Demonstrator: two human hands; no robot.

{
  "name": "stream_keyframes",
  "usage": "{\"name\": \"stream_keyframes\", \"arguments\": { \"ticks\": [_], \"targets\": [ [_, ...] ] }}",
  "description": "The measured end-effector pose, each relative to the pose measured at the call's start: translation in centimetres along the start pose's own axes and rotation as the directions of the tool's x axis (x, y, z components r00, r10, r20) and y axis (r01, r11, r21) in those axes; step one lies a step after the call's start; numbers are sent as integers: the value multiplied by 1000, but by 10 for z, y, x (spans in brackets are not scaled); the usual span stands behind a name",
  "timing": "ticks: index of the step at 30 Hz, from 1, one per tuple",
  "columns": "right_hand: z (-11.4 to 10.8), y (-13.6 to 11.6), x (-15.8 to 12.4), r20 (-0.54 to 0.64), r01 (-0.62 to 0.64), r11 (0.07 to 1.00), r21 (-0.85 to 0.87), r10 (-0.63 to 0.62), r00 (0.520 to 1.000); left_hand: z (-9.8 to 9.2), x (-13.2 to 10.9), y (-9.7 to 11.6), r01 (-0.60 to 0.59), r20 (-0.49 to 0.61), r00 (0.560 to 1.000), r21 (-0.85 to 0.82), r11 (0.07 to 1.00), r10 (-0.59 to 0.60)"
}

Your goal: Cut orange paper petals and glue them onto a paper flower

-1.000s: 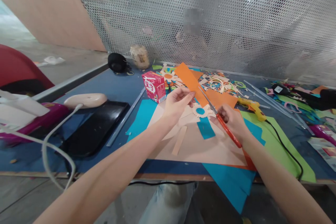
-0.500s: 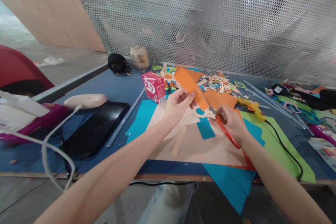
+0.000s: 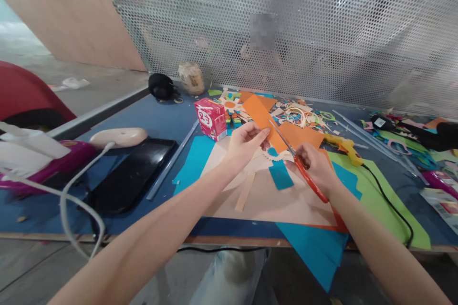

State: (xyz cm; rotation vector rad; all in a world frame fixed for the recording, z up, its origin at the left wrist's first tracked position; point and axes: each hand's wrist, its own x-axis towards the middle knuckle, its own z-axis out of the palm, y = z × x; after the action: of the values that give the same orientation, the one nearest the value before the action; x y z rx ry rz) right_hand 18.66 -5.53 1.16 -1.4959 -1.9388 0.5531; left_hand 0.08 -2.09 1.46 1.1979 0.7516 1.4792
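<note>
Scissors (image 3: 286,145) in R hand (image 3: 318,169), fingers curled tight thru red handles, blades against orange strip (image 3: 261,114). L hand (image 3: 243,145) pinching its near end, thumb + fingers closed on it, above beige sheet (image 3: 272,198). Glue gun (image 3: 343,145) just R, carton (image 3: 211,116) to L

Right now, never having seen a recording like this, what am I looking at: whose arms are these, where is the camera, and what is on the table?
No machine here: a person works with bare hands, and the one camera sits on their head, looking forward and down. The left hand pinches an orange paper sheet; the right hand holds red-handled scissors, blades at the sheet's edge. On the blue table lie coloured paper sheets, a red carton, a yellow glue gun and a black tray. A perforated metal screen stands behind.
</note>
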Motion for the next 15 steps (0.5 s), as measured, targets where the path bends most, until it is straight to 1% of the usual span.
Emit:
{"name": "stream_keyframes", "arguments": {
  "ticks": [10, 15],
  "targets": [
    [-1, -7, -1, -23, -1, 1000, 0, 1, 1000, 0, 0, -2, -7, 19, 1000, -2, 1000, 7],
    [-2, -9, -2, -40, 7, 1000, -14, -8, 999, -1, 1, 0, -1, 5, 1000, -19, 1000, 1]
  ]
}}
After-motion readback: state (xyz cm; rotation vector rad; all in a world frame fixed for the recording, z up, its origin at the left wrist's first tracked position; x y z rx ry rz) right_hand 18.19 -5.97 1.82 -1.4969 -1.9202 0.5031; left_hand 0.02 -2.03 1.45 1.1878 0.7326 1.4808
